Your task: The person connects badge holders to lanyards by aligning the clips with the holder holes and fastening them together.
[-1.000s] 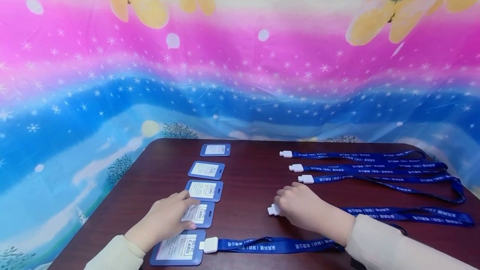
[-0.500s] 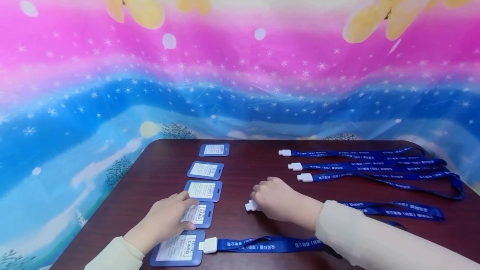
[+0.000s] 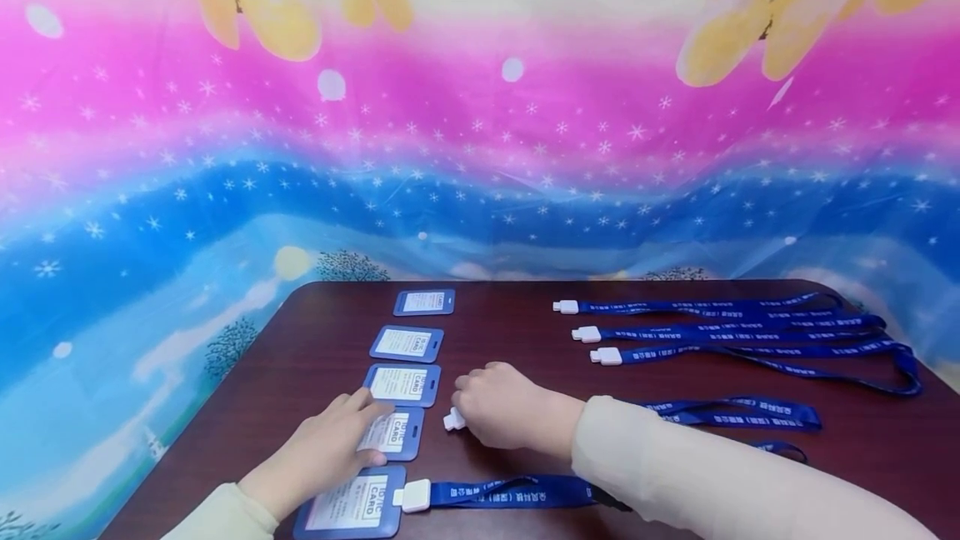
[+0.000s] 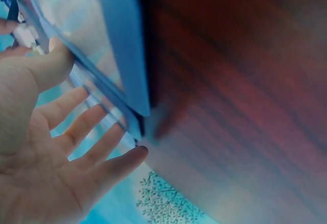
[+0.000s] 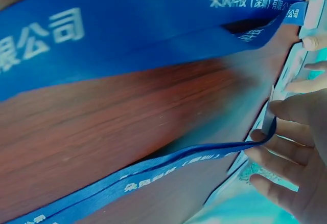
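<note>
My left hand [image 3: 322, 444] rests on a blue ID badge holder [image 3: 411, 433], its fingers relaxed and spread in the left wrist view. My right hand [image 3: 510, 407] pinches the white clip [image 3: 453, 420] of a blue lanyard [image 5: 173, 165] between thumb and fingers, a short gap to the right of that holder. The strap trails to the right, partly hidden behind the sleeve. Nearest me lies another badge holder [image 3: 348, 507], joined at its slotted edge to the white clip [image 3: 413, 495] of a second lanyard [image 3: 510, 492].
Farther back stand in a column three more badge holders, the closest of them [image 3: 405, 384] just beyond my left fingers. Three lanyards with white clips, one clip [image 3: 606, 356] nearest, lie at the right of the dark wooden table [image 3: 495, 319]. A printed cloth [image 3: 480, 148] hangs behind.
My right hand has moved left with the lanyard clip, towards the badge holder under my left hand, and the strap has slid along. The left hand has stayed nearly still.
</note>
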### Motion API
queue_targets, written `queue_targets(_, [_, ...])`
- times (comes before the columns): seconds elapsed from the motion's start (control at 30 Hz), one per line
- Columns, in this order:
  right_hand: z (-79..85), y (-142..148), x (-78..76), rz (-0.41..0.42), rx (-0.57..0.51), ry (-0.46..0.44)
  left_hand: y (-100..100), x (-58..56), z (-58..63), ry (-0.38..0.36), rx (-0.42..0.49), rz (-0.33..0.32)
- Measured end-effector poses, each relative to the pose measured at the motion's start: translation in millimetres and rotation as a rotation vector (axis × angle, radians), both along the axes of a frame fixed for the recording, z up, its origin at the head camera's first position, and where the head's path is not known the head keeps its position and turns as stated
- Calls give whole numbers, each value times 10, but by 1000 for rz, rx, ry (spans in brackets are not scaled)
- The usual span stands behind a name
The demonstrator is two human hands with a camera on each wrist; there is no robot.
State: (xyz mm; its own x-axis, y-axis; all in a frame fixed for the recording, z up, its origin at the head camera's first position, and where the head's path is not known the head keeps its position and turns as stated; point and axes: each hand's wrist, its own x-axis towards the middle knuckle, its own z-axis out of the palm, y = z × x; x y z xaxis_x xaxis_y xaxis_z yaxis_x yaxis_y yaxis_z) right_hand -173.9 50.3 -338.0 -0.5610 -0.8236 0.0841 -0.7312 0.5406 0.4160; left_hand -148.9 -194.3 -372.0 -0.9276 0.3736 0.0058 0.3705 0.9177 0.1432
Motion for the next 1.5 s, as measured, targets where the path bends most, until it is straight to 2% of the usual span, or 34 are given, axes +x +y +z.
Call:
queue_targets(0.2, [-14, -131, -1, 23, 6, 15, -43, 24, -52, -18, 33, 15])
queue_targets(0.4, [-65, -204, -15, 13, 7, -36, -48, 18, -64, -27, 60, 22])
queue_targets(0.83, [-156, -274, -15, 11, -8, -120, 8, 24, -63, 8, 112, 33])
queue_targets(1.1, [-181, -317, -16, 66, 22, -55, 19, 47, -76, 27, 149, 45])
queue_targets(1.37, [-211, -354, 14, 43, 18, -29, 18, 48, -101, 40, 195, 56])
queue_targets(1.5, [-200, -392, 47, 24, 63, -1, 11, 52, -113, 48, 197, 61])
